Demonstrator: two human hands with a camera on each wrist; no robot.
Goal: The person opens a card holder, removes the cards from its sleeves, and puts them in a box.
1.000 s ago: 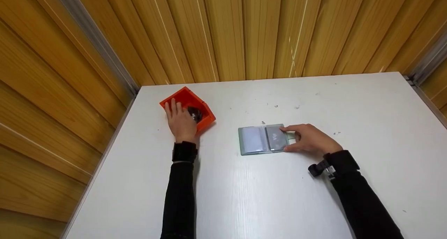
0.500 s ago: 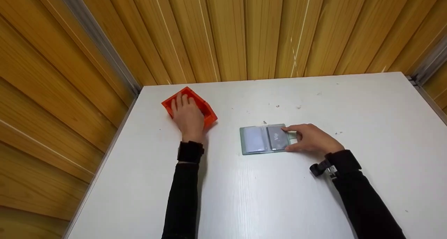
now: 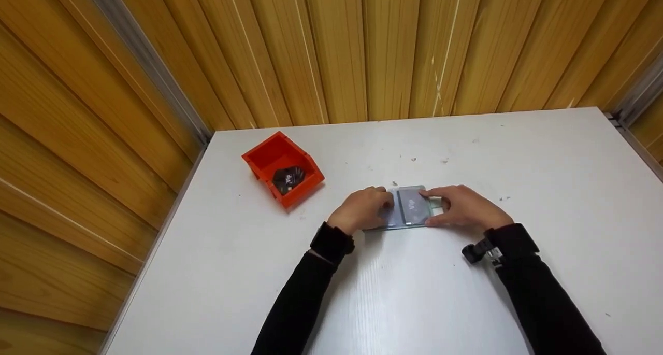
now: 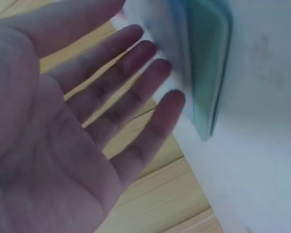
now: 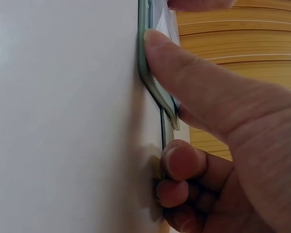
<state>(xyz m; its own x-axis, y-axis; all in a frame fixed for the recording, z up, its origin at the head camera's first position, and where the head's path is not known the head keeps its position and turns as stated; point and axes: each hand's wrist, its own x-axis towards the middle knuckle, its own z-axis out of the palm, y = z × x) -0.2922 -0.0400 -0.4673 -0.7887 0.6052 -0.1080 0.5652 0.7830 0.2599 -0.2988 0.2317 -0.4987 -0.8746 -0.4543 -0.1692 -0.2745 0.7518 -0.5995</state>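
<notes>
An opened card holder (image 3: 394,210) with a green cover and clear sleeves lies on the white table. Its right side carries a grey card (image 3: 414,206) marked "Vip". My right hand (image 3: 463,207) grips the holder's right end, thumb on the near edge and a finger at the far edge; the right wrist view shows the thumb (image 5: 184,73) against the cover. Over the left page is my left hand (image 3: 362,210), hiding most of that page. In the left wrist view its fingers (image 4: 150,121) are extended close beside the pages, and no card shows in them.
A red bin (image 3: 260,154) stands at the table's back left, with several dark "Vip" cards (image 3: 288,179) inside. Wood-patterned panels (image 3: 336,54) rise behind the table and along its left side. Small marks (image 3: 444,161) dot the tabletop.
My left hand has left the red bin and moved right and nearer, onto the card holder's left page. The bin's cards are now uncovered. My right hand keeps its grip.
</notes>
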